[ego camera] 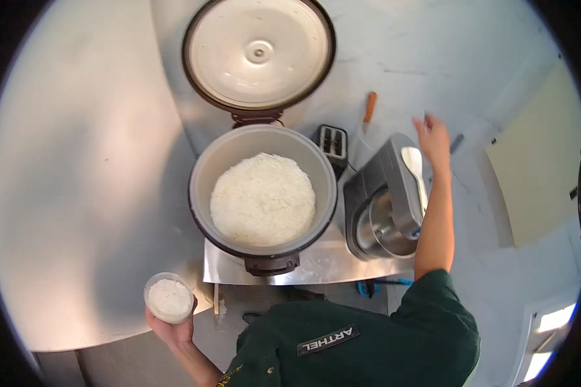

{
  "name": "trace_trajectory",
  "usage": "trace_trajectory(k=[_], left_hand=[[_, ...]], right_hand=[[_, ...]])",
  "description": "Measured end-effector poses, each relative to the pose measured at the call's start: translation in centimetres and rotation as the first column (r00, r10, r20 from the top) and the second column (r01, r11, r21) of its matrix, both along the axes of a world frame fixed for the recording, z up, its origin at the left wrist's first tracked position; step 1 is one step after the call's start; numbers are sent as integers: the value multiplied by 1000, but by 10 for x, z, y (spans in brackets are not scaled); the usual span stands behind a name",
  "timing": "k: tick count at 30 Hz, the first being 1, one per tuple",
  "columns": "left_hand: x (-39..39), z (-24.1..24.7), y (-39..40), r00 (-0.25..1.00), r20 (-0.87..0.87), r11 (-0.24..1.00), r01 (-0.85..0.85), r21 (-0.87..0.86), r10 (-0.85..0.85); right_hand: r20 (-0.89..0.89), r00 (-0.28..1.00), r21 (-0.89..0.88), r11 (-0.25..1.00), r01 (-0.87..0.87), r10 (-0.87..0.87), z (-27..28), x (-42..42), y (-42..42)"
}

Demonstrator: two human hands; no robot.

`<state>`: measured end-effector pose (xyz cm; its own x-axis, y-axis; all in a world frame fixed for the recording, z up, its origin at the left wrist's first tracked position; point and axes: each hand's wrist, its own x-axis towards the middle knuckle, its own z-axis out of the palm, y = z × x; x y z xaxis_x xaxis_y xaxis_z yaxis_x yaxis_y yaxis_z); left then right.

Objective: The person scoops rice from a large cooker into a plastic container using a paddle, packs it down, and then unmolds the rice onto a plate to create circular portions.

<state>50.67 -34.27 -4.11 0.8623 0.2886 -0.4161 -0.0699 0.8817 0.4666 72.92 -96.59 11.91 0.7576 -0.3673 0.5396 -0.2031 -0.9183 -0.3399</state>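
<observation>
My left hand (172,330) holds a clear plastic cup (169,298) of white, grainy food beside the steel counter on the left. My right hand (434,138) reaches past a grey stand mixer (375,167), slightly blurred, fingers loosely curved and no object visible in them. On top of the mixer lies a white rice paddle (415,169), its handle partly behind my forearm. Between my hands stands a large rice cooker (327,155), with a broad mound of white rice (263,200) in its grey pot. Its round lid (227,58) is raised at the back.
A black toaster (333,144) is wedged between cooker and mixer. Behind it lies an orange-handled utensil (370,107). A metal bowl (375,232) sits in the mixer. The steel table's front edge (310,275) runs before me; another steel counter (77,193) spreads along the left.
</observation>
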Motion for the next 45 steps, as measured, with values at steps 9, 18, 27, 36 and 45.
trace_trajectory(k=[9,18,27,36,45], left_hand=[[-82,6,-50,919,109,909,-349,-227,380],[-175,-13,-81,856,177,870,-454,-190,486],[-227,-19,-60,898,332,941,-204,-268,290],[-372,-29,-40,910,213,924,-308,-225,355],[-460,-18,12,824,106,827,-538,-164,557]], right_hand=[[-35,739,218,727,-651,673,165,343,123],[110,496,15,498,-867,861,130,185,141],[-262,362,-312,277,-909,895,-14,-63,191],[-288,524,-471,358,-806,802,-93,-102,196],[-105,580,-190,556,-809,808,-51,-120,301]])
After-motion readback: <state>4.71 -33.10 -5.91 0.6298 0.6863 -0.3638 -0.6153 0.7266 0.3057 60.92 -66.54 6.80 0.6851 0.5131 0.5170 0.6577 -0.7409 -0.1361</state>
